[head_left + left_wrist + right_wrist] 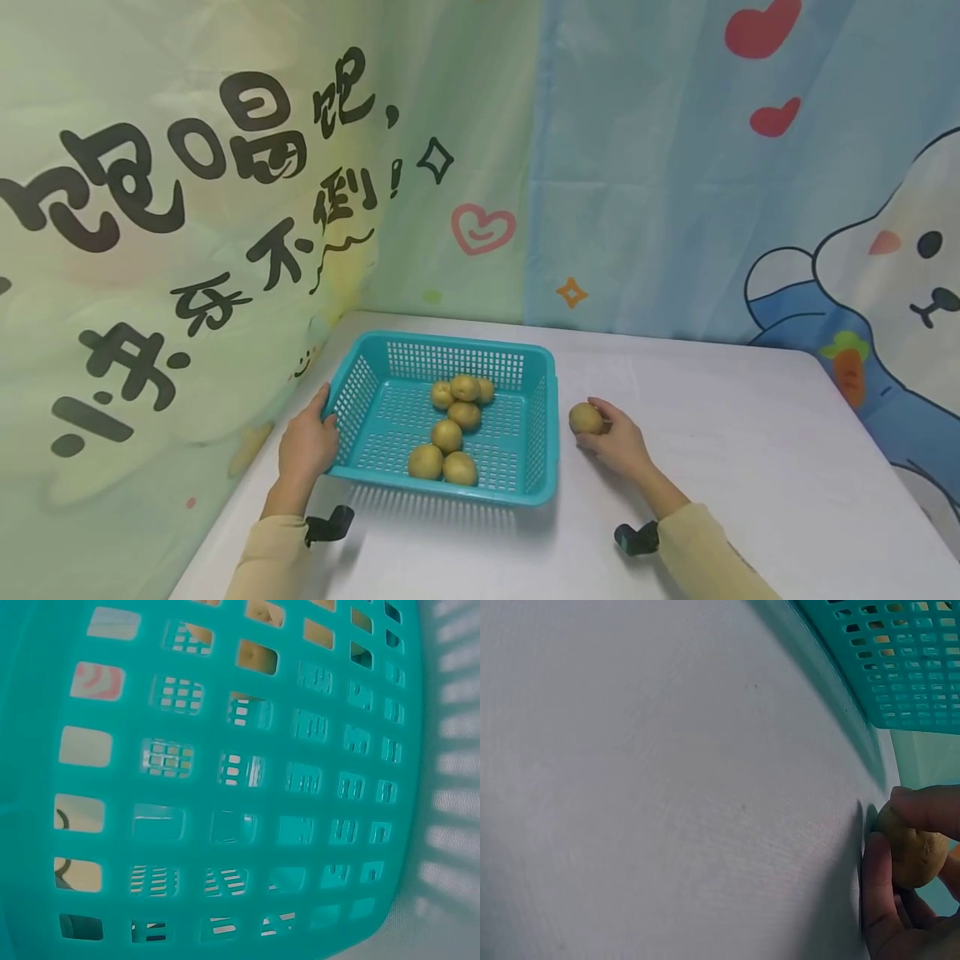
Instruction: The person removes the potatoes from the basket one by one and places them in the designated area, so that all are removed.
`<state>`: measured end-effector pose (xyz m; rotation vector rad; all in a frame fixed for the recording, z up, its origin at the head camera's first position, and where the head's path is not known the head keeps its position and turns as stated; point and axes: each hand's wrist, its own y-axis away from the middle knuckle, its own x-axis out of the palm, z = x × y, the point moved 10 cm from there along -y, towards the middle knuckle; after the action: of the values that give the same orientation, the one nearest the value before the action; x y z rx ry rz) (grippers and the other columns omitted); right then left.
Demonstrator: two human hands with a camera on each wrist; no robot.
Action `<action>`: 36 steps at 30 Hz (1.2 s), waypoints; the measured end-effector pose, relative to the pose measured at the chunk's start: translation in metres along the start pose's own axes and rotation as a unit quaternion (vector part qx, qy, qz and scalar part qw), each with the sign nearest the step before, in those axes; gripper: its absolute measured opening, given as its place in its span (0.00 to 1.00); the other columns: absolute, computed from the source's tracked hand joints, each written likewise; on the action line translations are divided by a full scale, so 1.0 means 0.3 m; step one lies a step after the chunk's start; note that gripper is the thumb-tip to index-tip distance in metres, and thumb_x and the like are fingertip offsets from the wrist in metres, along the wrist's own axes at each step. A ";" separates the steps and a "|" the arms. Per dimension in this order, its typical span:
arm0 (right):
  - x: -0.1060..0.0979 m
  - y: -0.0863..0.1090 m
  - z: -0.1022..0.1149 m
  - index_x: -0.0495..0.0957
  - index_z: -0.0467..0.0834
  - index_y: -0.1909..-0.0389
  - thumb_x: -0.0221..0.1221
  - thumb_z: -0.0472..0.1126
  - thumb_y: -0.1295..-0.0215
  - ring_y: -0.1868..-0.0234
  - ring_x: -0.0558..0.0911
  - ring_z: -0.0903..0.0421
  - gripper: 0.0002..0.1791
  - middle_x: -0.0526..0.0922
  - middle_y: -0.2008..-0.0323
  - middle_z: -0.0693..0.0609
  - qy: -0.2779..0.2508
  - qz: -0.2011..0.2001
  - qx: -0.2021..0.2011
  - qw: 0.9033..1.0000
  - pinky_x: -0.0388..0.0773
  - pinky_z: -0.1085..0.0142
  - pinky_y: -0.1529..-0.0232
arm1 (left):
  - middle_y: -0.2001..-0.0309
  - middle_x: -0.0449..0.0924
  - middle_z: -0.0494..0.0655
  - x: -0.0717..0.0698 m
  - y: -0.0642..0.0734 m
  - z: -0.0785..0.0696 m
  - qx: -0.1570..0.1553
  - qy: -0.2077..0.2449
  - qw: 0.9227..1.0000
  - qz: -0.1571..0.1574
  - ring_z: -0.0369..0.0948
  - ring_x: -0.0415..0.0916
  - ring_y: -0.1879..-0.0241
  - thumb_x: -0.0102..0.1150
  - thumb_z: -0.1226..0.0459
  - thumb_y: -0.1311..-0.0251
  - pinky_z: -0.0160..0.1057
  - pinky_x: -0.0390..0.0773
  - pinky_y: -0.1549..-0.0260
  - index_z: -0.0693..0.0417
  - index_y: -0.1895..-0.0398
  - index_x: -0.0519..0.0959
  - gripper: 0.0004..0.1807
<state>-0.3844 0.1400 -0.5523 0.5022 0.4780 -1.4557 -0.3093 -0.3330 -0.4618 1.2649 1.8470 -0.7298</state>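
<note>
A teal plastic basket [360, 478] with slotted walls stands on the table, several potatoes [464, 416] lying inside it. My left hand [309, 442] grips the basket's left rim, fingers over the edge and thumb on the outside. To the right of the basket, my right hand [617, 442] holds a single potato [586, 419] between thumb and fingers, low over the tabletop. In the right wrist view, the fingers curl round this potato [911, 847]. The left wrist view is filled by the basket's slotted wall [281, 802], and the left hand is hidden there.
The white table [750, 467] extends to the right of the basket. Behind it hangs a printed curtain [637, 167], with another printed cloth [187, 250] along the left side. A black wrist camera [330, 525] sticks out from the left sleeve, another black camera [636, 539] from the right.
</note>
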 end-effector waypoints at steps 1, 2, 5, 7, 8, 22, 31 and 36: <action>-0.002 0.000 -0.002 0.62 0.36 0.31 0.66 0.35 0.44 0.44 0.77 0.37 0.39 0.71 0.38 0.32 -0.004 0.000 0.000 1.000 0.80 0.57 0.56 | 0.36 0.67 0.71 0.000 0.000 0.000 0.001 0.000 1.000 -0.001 0.62 0.77 0.53 0.45 0.67 0.30 0.56 0.74 0.64 0.57 0.25 0.56 0.31; -0.004 0.001 -0.005 0.62 0.36 0.31 0.66 0.35 0.44 0.44 0.76 0.37 0.40 0.71 0.38 0.32 -0.009 0.000 0.002 1.000 0.81 0.57 0.56 | 0.36 0.67 0.71 -0.001 -0.001 0.000 0.002 0.000 1.000 -0.002 0.62 0.77 0.54 0.45 0.67 0.30 0.56 0.74 0.64 0.57 0.25 0.56 0.31; -0.014 0.008 -0.015 0.61 0.35 0.30 0.65 0.37 0.43 0.43 0.76 0.37 0.40 0.71 0.39 0.31 -0.012 0.000 0.006 1.000 0.79 0.54 0.52 | 0.36 0.67 0.71 0.001 -0.004 0.000 0.003 -0.001 1.000 -0.004 0.61 0.77 0.54 0.45 0.67 0.30 0.56 0.74 0.64 0.57 0.25 0.56 0.31; -0.026 0.018 -0.027 0.61 0.36 0.30 0.65 0.39 0.42 0.43 0.76 0.38 0.40 0.71 0.38 0.32 -0.001 -0.001 0.012 1.000 0.77 0.51 0.49 | 0.36 0.67 0.71 0.005 -0.005 0.001 0.003 -0.002 1.000 -0.003 0.61 0.77 0.54 0.45 0.67 0.30 0.56 0.74 0.64 0.57 0.25 0.56 0.31; -0.035 0.024 -0.033 0.61 0.37 0.30 0.65 0.40 0.42 0.43 0.76 0.38 0.39 0.71 0.38 0.33 0.003 -0.003 0.015 1.000 0.76 0.50 0.48 | 0.36 0.67 0.71 0.008 -0.006 0.002 0.003 -0.001 1.000 -0.002 0.60 0.77 0.55 0.45 0.67 0.30 0.56 0.74 0.64 0.57 0.25 0.56 0.31; -0.198 0.104 0.101 0.74 0.38 0.42 0.57 0.35 0.31 0.62 0.81 0.65 0.18 0.78 0.45 0.41 -0.140 -0.125 -0.006 0.982 0.81 0.70 0.63 | 0.35 0.66 0.69 0.007 -0.008 0.002 0.014 -0.005 1.000 0.012 0.61 0.77 0.53 0.45 0.66 0.29 0.55 0.75 0.64 0.56 0.24 0.54 0.31; -0.070 0.107 0.378 0.75 0.37 0.45 0.58 0.34 0.34 0.53 0.82 0.46 0.17 0.79 0.47 0.42 -0.193 -0.059 -0.073 0.977 0.81 0.67 0.60 | 0.33 0.63 0.69 -0.005 -0.011 -0.010 0.031 -0.013 0.999 0.026 0.60 0.75 0.50 0.44 0.67 0.29 0.57 0.73 0.56 0.57 0.23 0.52 0.32; 0.030 0.080 0.458 0.75 0.38 0.43 0.61 0.35 0.36 0.48 0.80 0.44 0.20 0.79 0.44 0.42 -0.158 -0.011 -0.095 0.983 0.81 0.63 0.56 | 0.33 0.63 0.70 0.004 -0.004 -0.010 0.030 -0.009 0.999 0.034 0.61 0.74 0.47 0.43 0.67 0.28 0.59 0.72 0.53 0.57 0.23 0.51 0.32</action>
<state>-0.3596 0.0528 -0.4457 0.1090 0.3648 -1.4609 -0.3116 -0.3306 -0.4612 1.3501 1.7704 -0.7625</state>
